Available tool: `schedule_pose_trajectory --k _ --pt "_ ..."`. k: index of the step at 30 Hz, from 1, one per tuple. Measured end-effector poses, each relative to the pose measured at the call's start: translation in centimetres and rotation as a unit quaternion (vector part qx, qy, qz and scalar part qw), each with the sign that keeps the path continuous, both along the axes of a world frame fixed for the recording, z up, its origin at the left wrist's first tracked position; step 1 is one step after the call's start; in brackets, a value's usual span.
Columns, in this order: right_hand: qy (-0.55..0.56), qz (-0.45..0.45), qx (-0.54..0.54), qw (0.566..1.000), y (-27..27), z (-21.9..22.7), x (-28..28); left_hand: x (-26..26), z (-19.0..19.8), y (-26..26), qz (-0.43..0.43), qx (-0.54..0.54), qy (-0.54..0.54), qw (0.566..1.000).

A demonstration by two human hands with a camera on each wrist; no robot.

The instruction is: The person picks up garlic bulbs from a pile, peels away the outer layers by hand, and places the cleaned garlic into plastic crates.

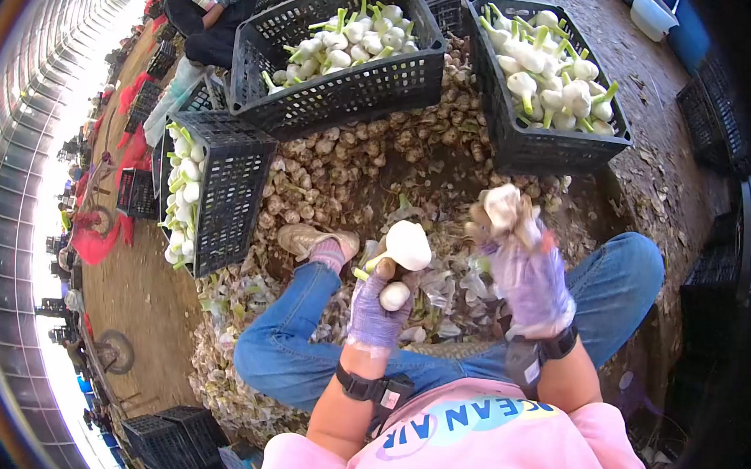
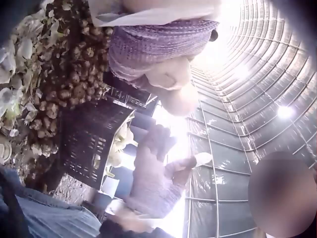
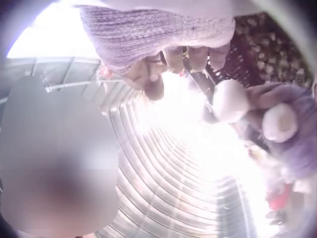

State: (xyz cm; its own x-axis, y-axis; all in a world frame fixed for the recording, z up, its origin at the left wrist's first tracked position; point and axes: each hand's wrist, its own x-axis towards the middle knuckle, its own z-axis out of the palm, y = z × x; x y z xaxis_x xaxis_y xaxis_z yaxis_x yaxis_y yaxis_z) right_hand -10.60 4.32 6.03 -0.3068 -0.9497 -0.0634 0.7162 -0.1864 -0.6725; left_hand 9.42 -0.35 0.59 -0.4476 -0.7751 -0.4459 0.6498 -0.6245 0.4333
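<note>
My left hand (image 1: pixel 376 306), in a purple knitted glove with bare fingertips, grips a large white garlic bulb (image 1: pixel 408 245) by its green stem. A smaller white bulb (image 1: pixel 394 296) sits against the same hand; both bulbs show in the right wrist view. To the right, my gloved right hand (image 1: pixel 531 279) is raised and blurred. A pale, blurred shape (image 1: pixel 502 206) overlaps its fingers in the head view. In the right wrist view the right hand's fingers (image 3: pixel 198 58) bend loosely, and I cannot tell whether they hold anything.
Black crates of peeled garlic stand at the left (image 1: pixel 226 194), ahead (image 1: pixel 339 107) and right (image 1: pixel 563 150). Unpeeled bulbs (image 1: pixel 311 177) cover the ground between them. Loose skins (image 1: pixel 448 288) lie around my legs. Another person (image 1: pixel 205 17) sits at the far left.
</note>
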Motion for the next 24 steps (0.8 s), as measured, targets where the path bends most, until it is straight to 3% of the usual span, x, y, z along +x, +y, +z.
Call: schedule_pose_trajectory --k 1,3,4,5,7,9,10,11,14,16,19,21,22,24 --pt "-0.087 -0.01 -0.021 0.996 0.0 -1.1 -1.1 -0.4 0.0 -0.1 0.023 -0.006 -0.029 0.999" --pt "0.081 0.017 0.164 0.983 0.6 -3.8 -2.2 -0.9 0.2 -0.3 0.034 -0.002 -0.067 0.997" --pt "0.249 0.017 0.147 0.957 0.9 -8.6 -2.2 -1.7 0.2 -0.8 0.046 -0.003 -0.099 0.994" --pt "0.415 0.014 0.13 0.9 1.3 -12.1 -2.6 -2.4 -0.6 -1.7 0.028 -0.06 -0.045 0.997" --pt "0.401 0.075 0.192 0.893 3.1 -11.4 -1.5 -4.4 -1.2 -3.8 -0.037 -0.118 -0.065 0.99" --pt "0.387 0.164 0.274 0.865 3.1 -9.8 -0.8 -9.2 2.1 -6.4 -0.042 -0.149 -0.058 0.986" --pt "0.431 0.149 0.252 0.854 3.3 -10.3 -0.4 -11.7 4.3 -7.7 -0.034 -0.203 -0.003 0.979" --pt "0.473 0.136 0.229 0.84 3.2 -10.9 -0.1 -13.7 6.9 -9.1 -0.061 -0.257 -0.024 0.964" --pt "0.458 0.156 0.237 0.843 3.0 -8.1 -0.2 -16.9 9.8 -11.2 -0.052 -0.239 0.045 0.969" --pt "0.427 0.174 0.281 0.841 3.0 -9.3 -0.1 -16.1 7.9 -12.0 -0.077 -0.225 0.035 0.971" --pt "0.435 0.131 0.227 0.861 4.2 -14.0 0.2 -11.9 0.3 -11.4 -0.075 -0.121 -0.088 0.986" --pt "0.25 0.222 0.383 0.861 2.1 -9.5 0.9 -7.4 -5.0 -10.9 -0.072 -0.068 -0.172 0.98" --pt "0.263 0.215 0.308 0.889 2.4 -12.0 1.0 -5.2 -6.5 -11.2 -0.056 -0.069 -0.23 0.969" --pt "0.235 0.228 0.331 0.885 2.4 -14.9 1.3 -0.1 -10.3 -13.2 -0.037 -0.098 -0.333 0.937"
